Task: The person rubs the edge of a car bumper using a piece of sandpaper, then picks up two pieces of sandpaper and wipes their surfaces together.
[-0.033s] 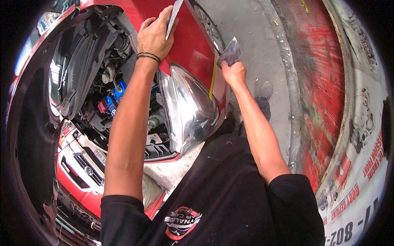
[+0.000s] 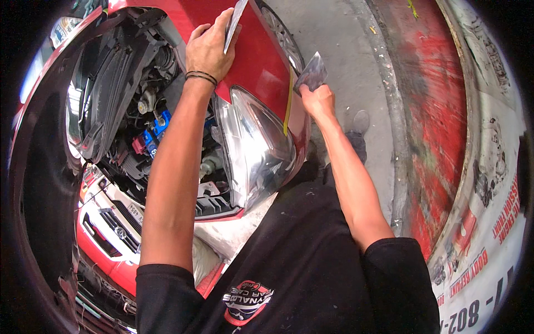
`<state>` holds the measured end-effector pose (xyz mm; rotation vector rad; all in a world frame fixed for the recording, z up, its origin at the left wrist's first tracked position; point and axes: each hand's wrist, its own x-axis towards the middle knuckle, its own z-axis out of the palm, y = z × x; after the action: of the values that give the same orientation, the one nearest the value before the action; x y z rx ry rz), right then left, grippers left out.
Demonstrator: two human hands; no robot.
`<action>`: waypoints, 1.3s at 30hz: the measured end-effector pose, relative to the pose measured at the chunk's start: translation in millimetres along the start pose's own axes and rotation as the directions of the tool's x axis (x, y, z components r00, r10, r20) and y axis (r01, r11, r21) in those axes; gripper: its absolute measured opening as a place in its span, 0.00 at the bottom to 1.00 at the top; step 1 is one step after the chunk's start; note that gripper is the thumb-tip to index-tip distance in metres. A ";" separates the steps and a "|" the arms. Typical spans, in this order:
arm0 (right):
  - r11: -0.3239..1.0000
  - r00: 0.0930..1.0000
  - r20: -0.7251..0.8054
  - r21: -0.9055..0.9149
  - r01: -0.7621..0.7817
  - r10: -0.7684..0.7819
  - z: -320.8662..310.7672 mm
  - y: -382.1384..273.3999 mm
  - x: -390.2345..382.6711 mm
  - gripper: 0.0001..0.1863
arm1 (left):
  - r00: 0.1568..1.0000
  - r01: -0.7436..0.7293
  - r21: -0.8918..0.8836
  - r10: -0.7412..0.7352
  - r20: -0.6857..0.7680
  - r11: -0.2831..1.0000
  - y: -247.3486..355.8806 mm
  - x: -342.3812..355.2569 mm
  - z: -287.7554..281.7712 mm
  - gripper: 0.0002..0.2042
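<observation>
My left hand [image 2: 210,53], a black band round its wrist, grips a thin flat metal blade [image 2: 236,22] above the red fender [image 2: 256,69] at the top centre. My right hand [image 2: 319,101], beside the fender's outer edge, holds a wide grey metal spreader blade [image 2: 313,69] angled upward. Yellow tape [image 2: 287,114] runs along the panel edge just below it. The clear headlight [image 2: 253,153] sits between my forearms. My left fingers rest on or close over the fender; contact is hard to tell.
The open engine bay [image 2: 122,94], with a blue battery [image 2: 162,121], is at left, beside the raised dark hood [image 2: 44,183]. Another red-and-white vehicle front [image 2: 105,234] shows lower left. A wheel [image 2: 281,36], grey floor [image 2: 339,50], red-streaked strip [image 2: 423,133] and printed banner [image 2: 484,234] lie rightward.
</observation>
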<state>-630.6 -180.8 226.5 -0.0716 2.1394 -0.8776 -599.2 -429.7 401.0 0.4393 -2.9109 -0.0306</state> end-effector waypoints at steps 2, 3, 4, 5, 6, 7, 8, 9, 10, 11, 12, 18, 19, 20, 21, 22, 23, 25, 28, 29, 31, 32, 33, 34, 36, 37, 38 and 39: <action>0.999 0.995 0.093 -0.037 -0.021 0.024 -12.8 12.2 2.1 0.31 | 1.000 -0.017 0.039 0.017 0.014 0.999 -1.8 -2.5 -0.3 0.20; 0.996 0.982 0.171 0.029 -0.086 0.080 -20.3 16.3 1.5 0.29 | 0.999 -0.025 0.060 0.024 0.023 0.998 -2.8 -3.2 -0.5 0.20; 0.991 0.987 0.130 0.088 -0.106 0.094 -21.7 20.8 4.4 0.29 | 1.000 -0.020 0.048 0.019 0.023 0.999 -3.5 -3.1 -0.8 0.20; 0.981 0.989 0.090 0.146 -0.127 0.114 -24.0 21.2 4.5 0.29 | 1.000 -0.016 0.032 0.015 0.027 0.999 -1.5 -3.1 -1.1 0.20; 0.968 0.989 0.053 0.204 -0.144 0.137 -25.8 21.3 4.3 0.29 | 0.999 -0.010 0.017 0.010 0.032 1.000 -0.2 -3.0 -0.9 0.20; 0.960 0.984 0.022 0.216 -0.178 0.177 -27.5 20.9 4.9 0.31 | 1.000 -0.010 0.039 0.010 0.024 0.999 -0.3 -2.9 0.1 0.20; 0.943 0.985 0.021 0.287 -0.169 0.170 -20.1 27.8 10.7 0.32 | 1.000 -0.006 0.036 0.005 0.020 0.999 -0.4 -3.3 0.9 0.21; 0.919 0.986 0.018 0.359 -0.163 0.167 -8.2 37.0 18.9 0.33 | 1.000 -0.005 0.032 0.004 0.018 0.999 0.4 -3.1 1.7 0.21; 0.890 0.986 0.015 0.429 -0.155 0.165 1.6 47.1 26.9 0.34 | 1.000 -0.003 0.027 0.003 0.016 1.000 0.2 -2.3 2.9 0.21; 0.899 0.985 0.018 0.406 -0.161 0.169 4.9 47.4 29.6 0.34 | 0.999 -0.049 0.013 0.049 -0.018 0.999 -1.6 -1.0 3.3 0.20; 0.908 0.985 0.021 0.383 -0.167 0.173 9.2 47.1 31.8 0.34 | 0.999 -0.036 0.023 0.036 0.001 0.999 -2.3 -0.9 4.2 0.20; 0.889 0.977 0.050 0.407 -0.208 0.205 14.1 41.2 30.3 0.36 | 0.998 -0.059 0.047 0.059 -0.003 0.997 -0.5 1.7 3.6 0.19; 0.871 0.978 0.058 0.448 -0.203 0.198 12.1 40.4 30.1 0.36 | 0.999 -0.052 0.051 0.052 0.004 0.997 -0.6 1.5 4.0 0.19; 0.853 0.977 0.076 0.479 -0.209 0.197 14.9 42.9 33.3 0.36 | 0.999 -0.043 0.061 0.043 0.013 0.997 -0.9 0.9 1.8 0.19; 0.833 0.976 0.089 0.509 -0.218 0.201 20.4 51.0 39.4 0.36 | 0.999 -0.042 0.066 0.040 0.022 0.997 -1.2 1.2 2.6 0.20; 0.812 0.974 0.102 0.538 -0.226 0.204 26.3 59.0 45.1 0.36 | 0.999 -0.040 0.072 0.037 0.031 0.997 -1.6 1.2 3.1 0.20; 0.817 0.971 0.104 0.525 -0.239 0.217 29.4 62.4 47.4 0.35 | 0.999 -0.036 0.079 0.032 0.043 0.996 -1.1 0.8 3.5 0.21; 0.826 0.964 0.106 0.498 -0.264 0.244 35.4 69.4 51.4 0.34 | 0.998 -0.027 0.058 0.024 0.053 0.998 -0.6 2.2 4.1 0.21; 0.790 0.963 0.141 0.551 -0.269 0.229 47.9 83.6 59.6 0.33 | 0.997 -0.009 0.049 0.005 0.076 0.999 0.7 3.1 1.8 0.21; 0.780 0.962 0.162 0.563 -0.274 0.221 44.5 81.1 59.1 0.33 | 0.997 -0.003 0.050 -0.001 0.082 0.999 0.7 3.4 2.0 0.21; 0.759 0.958 0.203 0.585 -0.285 0.203 37.1 77.0 56.9 0.33 | 0.997 -0.003 0.051 -0.001 0.081 0.999 1.0 3.5 3.6 0.21; 0.749 0.953 0.231 0.591 -0.299 0.198 32.0 72.9 56.1 0.30 | 0.997 -0.003 0.053 -0.001 0.079 0.999 1.2 4.4 3.6 0.21; 0.738 0.947 0.259 0.597 -0.313 0.192 26.5 68.5 55.0 0.26 | 0.997 0.000 0.057 -0.005 0.083 0.998 1.6 4.8 3.4 0.21; 0.728 0.940 0.287 0.602 -0.328 0.186 22.1 64.7 53.8 0.23 | 0.996 0.003 0.062 -0.008 0.087 0.998 2.3 4.6 2.8 0.22; 0.717 0.937 0.297 0.611 -0.335 0.185 20.1 63.0 53.5 0.23 | 0.995 0.006 0.066 -0.012 0.096 0.998 2.9 5.4 0.7 0.22; 0.712 0.935 0.303 0.615 -0.339 0.184 19.4 62.0 53.6 0.22 | 0.995 0.006 0.064 -0.013 0.100 0.998 2.9 5.6 -0.3 0.22; 0.699 0.935 0.307 0.630 -0.338 0.175 19.2 62.6 54.9 0.23 | 0.995 0.005 0.059 -0.011 0.103 0.998 3.2 6.3 0.7 0.23; 0.686 0.936 0.312 0.645 -0.336 0.165 19.5 62.9 55.8 0.23 | 0.994 0.005 0.061 -0.012 0.109 0.998 3.2 6.8 1.1 0.23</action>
<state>-640.0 -162.4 142.7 0.4791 1.4367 -1.3702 -606.7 -428.7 401.3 0.4743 -3.0239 0.0334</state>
